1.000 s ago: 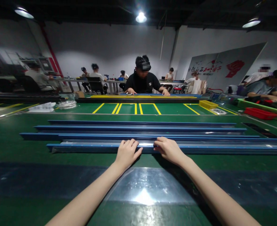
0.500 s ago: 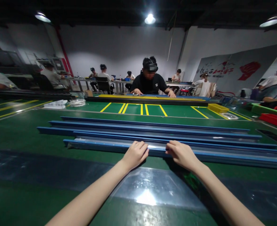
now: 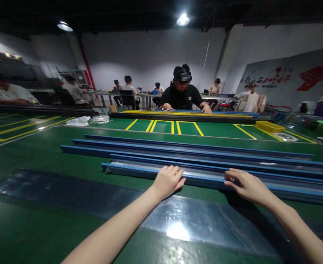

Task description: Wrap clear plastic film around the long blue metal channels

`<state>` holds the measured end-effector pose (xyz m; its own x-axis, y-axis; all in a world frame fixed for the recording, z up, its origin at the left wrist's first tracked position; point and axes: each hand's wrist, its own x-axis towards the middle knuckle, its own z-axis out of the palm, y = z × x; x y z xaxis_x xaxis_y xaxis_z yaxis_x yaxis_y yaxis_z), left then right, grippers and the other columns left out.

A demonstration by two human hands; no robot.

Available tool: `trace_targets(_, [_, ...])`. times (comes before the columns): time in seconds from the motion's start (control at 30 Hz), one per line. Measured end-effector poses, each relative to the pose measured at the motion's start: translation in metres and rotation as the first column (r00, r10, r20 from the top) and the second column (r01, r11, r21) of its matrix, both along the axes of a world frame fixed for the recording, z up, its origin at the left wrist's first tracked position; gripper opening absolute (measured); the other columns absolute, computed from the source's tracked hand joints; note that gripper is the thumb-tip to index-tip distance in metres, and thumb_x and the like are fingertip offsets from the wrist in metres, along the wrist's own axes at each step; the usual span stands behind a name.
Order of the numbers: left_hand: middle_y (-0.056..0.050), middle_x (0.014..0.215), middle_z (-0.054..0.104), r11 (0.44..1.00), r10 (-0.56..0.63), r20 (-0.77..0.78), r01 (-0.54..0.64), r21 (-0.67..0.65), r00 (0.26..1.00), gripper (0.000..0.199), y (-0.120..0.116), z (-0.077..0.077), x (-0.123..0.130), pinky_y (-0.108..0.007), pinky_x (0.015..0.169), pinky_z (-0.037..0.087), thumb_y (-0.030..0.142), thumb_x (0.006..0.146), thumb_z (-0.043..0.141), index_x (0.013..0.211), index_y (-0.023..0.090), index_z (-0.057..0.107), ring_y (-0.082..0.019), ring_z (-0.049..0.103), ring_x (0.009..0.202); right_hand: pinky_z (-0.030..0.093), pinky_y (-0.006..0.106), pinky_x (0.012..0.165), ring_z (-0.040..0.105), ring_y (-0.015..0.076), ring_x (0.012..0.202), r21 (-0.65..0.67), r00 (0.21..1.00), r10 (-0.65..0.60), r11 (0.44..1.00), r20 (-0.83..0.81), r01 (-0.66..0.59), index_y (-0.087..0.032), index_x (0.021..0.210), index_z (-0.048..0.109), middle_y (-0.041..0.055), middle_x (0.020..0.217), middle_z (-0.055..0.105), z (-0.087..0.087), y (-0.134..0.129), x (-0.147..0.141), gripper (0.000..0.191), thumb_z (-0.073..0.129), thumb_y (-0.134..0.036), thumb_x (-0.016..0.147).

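Observation:
A long blue channel profile (image 3: 197, 175) lies across the green table (image 3: 35, 216), nearest to me of several similar ones. My left hand (image 3: 170, 182) is closed over its near edge, fingers on top and thumb at the front. Farther right, my right hand (image 3: 245, 185) pinches the same edge, with its fingers curled. A whitish strip shows inside the channel between the hands. Behind it lie more blue profiles (image 3: 139, 149), roughly parallel. In front, a clear plastic sheet (image 3: 194, 220) lies flat under my forearms, shining with reflected light.
Opposite me, a person in black (image 3: 181, 96) has both hands at yellow, blue and black strips (image 3: 188, 114). A yellow tray (image 3: 269, 126) stands at the far right. White coils (image 3: 100, 119) lie at the far left. Yellow tape lines mark the table.
My view has swung slightly left. My hands are farther apart, the right one having moved right along the channel. The near channel appears shifted right relative to those behind.

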<state>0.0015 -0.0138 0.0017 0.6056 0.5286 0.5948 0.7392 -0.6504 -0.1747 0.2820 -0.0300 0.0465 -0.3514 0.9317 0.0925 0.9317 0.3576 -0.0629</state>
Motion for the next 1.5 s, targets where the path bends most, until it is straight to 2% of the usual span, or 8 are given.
trace_targets(0.1, [-0.003, 0.068, 0.057, 0.998, 0.06, -0.021, -0.06, -0.021, 0.998, 0.025, 0.001, -0.001, 0.0, -0.029, 0.058, 0.036, 0.035, 0.084, 0.041, 0.073, 0.017, 0.053, -0.017, 0.053, 0.068, 0.039, 0.025, 0.062, 0.056, 0.0169, 0.074, -0.013, 1.0, 0.006, 1.0, -0.016, -0.006, -0.022, 0.075, 0.052, 0.0029, 0.08, 0.058, 0.0, 0.001, 0.0, 0.021, 0.038, -0.036, 0.081])
trace_targets(0.2, [-0.003, 0.068, 0.057, 0.994, 0.048, -0.076, -0.055, -0.089, 0.996, 0.025, 0.001, 0.002, 0.001, -0.029, 0.059, 0.037, 0.034, 0.085, 0.04, 0.075, 0.017, 0.054, -0.017, 0.054, 0.068, 0.04, 0.027, 0.064, 0.057, 0.0187, 0.076, -0.032, 1.0, 0.014, 0.999, -0.011, -0.014, -0.022, 0.077, 0.054, 0.0047, 0.082, 0.06, 0.001, 0.001, -0.003, 0.024, 0.039, -0.04, 0.081])
trace_targets(0.47, [-0.005, 0.082, 0.062, 0.926, 0.07, -0.163, -0.125, -0.356, 0.984, 0.027, 0.0, 0.029, 0.0, -0.027, 0.063, 0.042, 0.039, 0.085, 0.04, 0.082, 0.019, 0.057, -0.019, 0.058, 0.079, 0.041, 0.03, 0.072, 0.057, 0.0221, 0.088, -0.051, 0.997, 0.071, 0.996, 0.031, -0.069, -0.019, 0.091, 0.058, 0.0096, 0.095, 0.062, -0.003, 0.0, -0.032, 0.034, 0.038, -0.044, 0.083])
trace_targets(0.73, [-0.002, 0.086, 0.066, 0.786, 0.157, -0.094, -0.182, -0.591, 0.983, 0.039, 0.009, 0.045, -0.021, -0.026, 0.063, 0.042, 0.056, 0.078, 0.044, 0.09, 0.023, 0.06, -0.021, 0.061, 0.081, 0.04, 0.026, 0.065, 0.058, 0.0197, 0.081, -0.084, 0.986, 0.136, 0.988, 0.091, -0.129, -0.019, 0.088, 0.059, 0.0078, 0.087, 0.062, 0.001, 0.007, -0.073, 0.037, 0.032, -0.045, 0.085])
trace_targets(0.9, [-0.002, 0.091, 0.066, 0.684, 0.181, -0.122, -0.215, -0.697, 0.976, 0.034, 0.013, 0.052, -0.041, -0.025, 0.065, 0.041, 0.052, 0.075, 0.051, 0.091, 0.024, 0.061, -0.021, 0.06, 0.084, 0.039, 0.026, 0.066, 0.057, 0.0189, 0.082, -0.053, 0.983, 0.164, 0.986, 0.088, -0.16, -0.018, 0.087, 0.058, 0.0083, 0.09, 0.061, -0.002, 0.009, -0.093, 0.035, 0.034, -0.043, 0.085])
trace_targets(0.97, [-0.003, 0.093, 0.066, 0.666, 0.184, -0.127, -0.218, -0.713, 0.975, 0.033, 0.013, 0.054, -0.051, -0.024, 0.066, 0.041, 0.049, 0.075, 0.052, 0.093, 0.023, 0.061, -0.02, 0.06, 0.084, 0.039, 0.026, 0.066, 0.057, 0.0189, 0.081, -0.05, 0.982, 0.174, 0.984, 0.075, -0.17, -0.017, 0.088, 0.059, 0.0088, 0.091, 0.06, -0.003, 0.01, -0.098, 0.036, 0.034, -0.043, 0.085])
trace_targets(1.23, [-0.003, 0.087, 0.061, 0.823, 0.186, -0.183, -0.255, -0.508, 0.965, 0.031, 0.004, 0.04, -0.102, -0.024, 0.067, 0.04, 0.046, 0.082, 0.044, 0.089, 0.02, 0.06, -0.017, 0.057, 0.081, 0.039, 0.026, 0.066, 0.057, 0.0198, 0.082, -0.071, 0.976, 0.211, 0.976, 0.046, -0.207, -0.017, 0.092, 0.059, 0.0088, 0.091, 0.06, 0.0, 0.017, -0.113, 0.037, 0.036, -0.045, 0.084])
trace_targets(1.5, [-0.004, 0.093, 0.06, 0.85, 0.269, -0.199, -0.33, -0.411, 0.942, 0.032, 0.002, 0.029, -0.136, -0.027, 0.071, 0.04, 0.048, 0.081, 0.045, 0.089, 0.02, 0.057, -0.019, 0.057, 0.087, 0.037, 0.025, 0.064, 0.057, 0.0185, 0.078, -0.087, 0.964, 0.264, 0.962, 0.034, -0.26, -0.017, 0.088, 0.059, 0.0073, 0.087, 0.06, 0.001, 0.023, -0.135, 0.036, 0.037, -0.045, 0.083])
